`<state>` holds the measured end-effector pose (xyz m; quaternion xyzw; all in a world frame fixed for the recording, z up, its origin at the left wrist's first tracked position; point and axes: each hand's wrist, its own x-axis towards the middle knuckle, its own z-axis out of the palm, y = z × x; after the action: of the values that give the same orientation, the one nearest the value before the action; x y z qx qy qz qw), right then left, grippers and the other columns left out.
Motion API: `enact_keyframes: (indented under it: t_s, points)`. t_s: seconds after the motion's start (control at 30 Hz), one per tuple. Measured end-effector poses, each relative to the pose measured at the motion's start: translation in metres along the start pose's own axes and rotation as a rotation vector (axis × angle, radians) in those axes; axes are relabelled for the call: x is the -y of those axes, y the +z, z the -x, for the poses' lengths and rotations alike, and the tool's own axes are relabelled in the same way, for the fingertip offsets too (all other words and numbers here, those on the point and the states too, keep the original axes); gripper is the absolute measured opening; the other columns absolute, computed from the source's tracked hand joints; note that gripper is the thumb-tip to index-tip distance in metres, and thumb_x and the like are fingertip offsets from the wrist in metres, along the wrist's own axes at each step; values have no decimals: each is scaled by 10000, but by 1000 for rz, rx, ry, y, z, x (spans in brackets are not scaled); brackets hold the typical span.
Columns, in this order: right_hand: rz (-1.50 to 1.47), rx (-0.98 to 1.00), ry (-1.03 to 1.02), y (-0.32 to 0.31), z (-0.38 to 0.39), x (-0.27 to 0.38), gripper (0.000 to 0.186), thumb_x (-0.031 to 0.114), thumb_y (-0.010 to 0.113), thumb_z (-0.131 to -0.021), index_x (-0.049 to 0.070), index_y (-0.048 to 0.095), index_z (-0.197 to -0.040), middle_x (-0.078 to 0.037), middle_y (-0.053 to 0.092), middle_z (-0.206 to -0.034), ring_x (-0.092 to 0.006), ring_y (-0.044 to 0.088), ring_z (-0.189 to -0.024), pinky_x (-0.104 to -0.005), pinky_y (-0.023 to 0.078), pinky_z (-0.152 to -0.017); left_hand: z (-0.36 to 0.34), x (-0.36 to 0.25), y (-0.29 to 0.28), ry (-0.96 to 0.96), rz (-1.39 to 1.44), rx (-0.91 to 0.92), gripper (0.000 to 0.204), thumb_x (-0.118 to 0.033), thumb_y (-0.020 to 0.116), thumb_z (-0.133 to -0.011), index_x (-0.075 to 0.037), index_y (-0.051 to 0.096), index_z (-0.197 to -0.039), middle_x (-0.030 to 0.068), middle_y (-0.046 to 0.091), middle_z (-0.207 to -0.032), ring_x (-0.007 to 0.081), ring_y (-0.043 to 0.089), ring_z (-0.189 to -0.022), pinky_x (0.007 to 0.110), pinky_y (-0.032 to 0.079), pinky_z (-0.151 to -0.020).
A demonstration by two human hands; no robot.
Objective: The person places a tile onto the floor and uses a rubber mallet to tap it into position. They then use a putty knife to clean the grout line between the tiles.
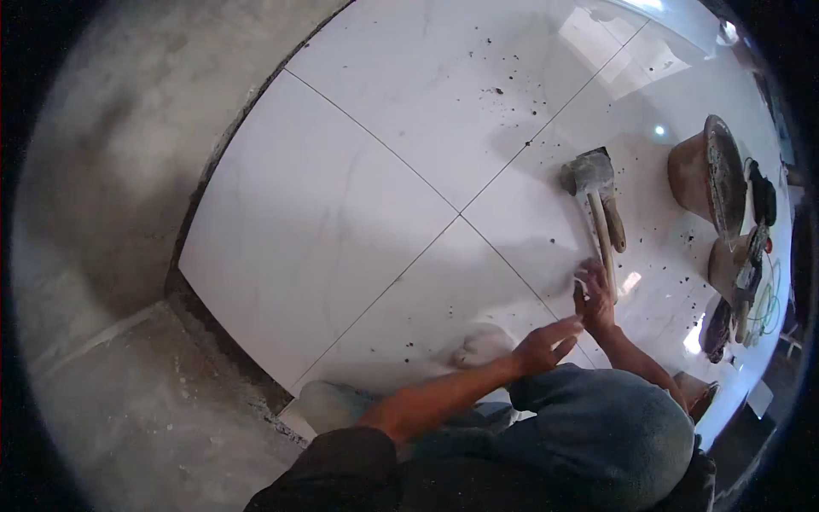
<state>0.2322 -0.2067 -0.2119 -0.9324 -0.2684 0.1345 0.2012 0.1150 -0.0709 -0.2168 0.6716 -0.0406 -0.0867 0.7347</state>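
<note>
White tiles (341, 196) beneath half-curled fingers (590, 274)

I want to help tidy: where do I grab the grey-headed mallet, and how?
Probably by its long pale handle, near the end, coming from the side of the right hand. The thin handle points back that way, while the bulky grey head lies farther off. A shorter brown handle sits close along its right, so fingers may wrap more easily from the left.
</note>
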Motion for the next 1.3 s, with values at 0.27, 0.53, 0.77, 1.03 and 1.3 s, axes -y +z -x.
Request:
enact_keyframes:
  t_s: [0.27, 0.53, 0.77, 1.03, 1.3]
  points:
    - [11, 34, -178, 17, -52, 59, 329, 146, 666, -802, 62, 536, -1092, -197, 497, -1098, -371, 476, -1055, -501, 358, -926, 76, 23, -191, -503, -1203, -841, 689, -354, 486, -893, -5, 224, -1426, 239, 183, -1485, 425, 133, -1385, 627, 52, -1081]
    - [117, 323, -517, 35, -80, 82, 525, 254, 594, -848, 78, 445, -1319, -232, 247, -1458, -397, 220, -1364, -500, 134, -1145, 98, 24, -149, -375, -1116, -450, 696, -440, 399, -922, -13, 210, -1439, 239, 136, -1505, 450, 100, -1388, 641, 47, -1074]
    - [-242, 256, -302, 4, -33, 62, 148, 151, 634, -831, 10, 593, -848, -215, 602, -931, -334, 596, -857, -449, 472, -747, 63, 4, -33, -178, -667, 289, 465, -407, 425, -937, -82, 517, -1256, 167, 574, -1216, 365, 497, -1175, 496, 286, -1054]
    - [-377, -128, -48, -24, -74, 58, 221, 136, 592, -881, 2, 573, -1057, -129, 620, -832, -242, 576, -622, -367, 470, -566, 49, 3, -104, -114, -578, -605, 390, -207, 592, -854, -60, 545, -1212, 168, 573, -1208, 328, 543, -1126, 426, 410, -984]
    - [-128, -375, -38, -50, -147, 38, 385, 51, 579, -870, 56, 493, -1246, -153, 490, -1204, -252, 535, -1027, -358, 472, -836, 3, 2, -234, -367, -1289, -488, 740, -431, 500, -884, -21, 227, -1437, 202, 157, -1511, 427, 108, -1392, 657, 74, -1066]
